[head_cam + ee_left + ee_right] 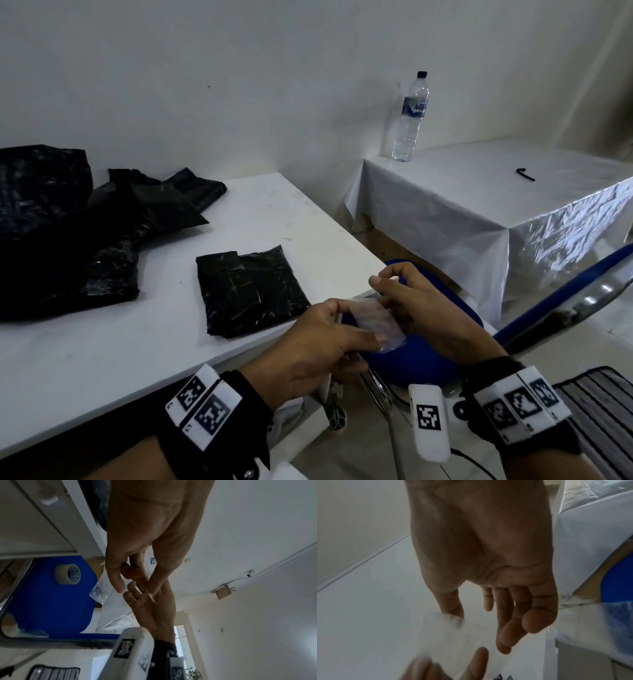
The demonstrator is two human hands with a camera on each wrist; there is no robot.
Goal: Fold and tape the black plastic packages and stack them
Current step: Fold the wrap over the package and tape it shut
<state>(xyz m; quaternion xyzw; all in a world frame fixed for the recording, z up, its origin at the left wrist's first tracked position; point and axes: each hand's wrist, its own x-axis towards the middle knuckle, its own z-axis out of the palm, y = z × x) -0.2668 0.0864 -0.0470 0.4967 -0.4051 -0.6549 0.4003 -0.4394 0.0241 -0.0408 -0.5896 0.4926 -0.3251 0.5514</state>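
Here, both hands were together just off the near right corner of the white worktop (260,212), with a strip of clear tape (375,323) stretched between them. The left hand (318,349) pinched the strip's near end between thumb and fingers; scissors (337,416) hung below that hand, though how they were held could not be told. The right hand (421,311) had its thumb against the tape's far end while its fingers stayed only loosely bent, so whether it truly gripped the strip could not be told. In the left wrist view, the left hand (145,534) and the right hand (152,604) met fingertip to fingertip around the tape (151,596). The right wrist view showed the right hand (488,547) above the blurred strip (453,635).

A folded black plastic package (251,291) lay flat on the worktop just left of the hands, apart from them. Further left, a loose heap of black plastic packages (68,233) covered the back left of the worktop, against the wall.

A roll of tape (67,574) sat on the blue chair seat (51,601) beside the worktop. On a second table draped in a white plastic sheet (479,205) stood an upright water bottle (411,116), and well to its right lay a small black object (525,173).
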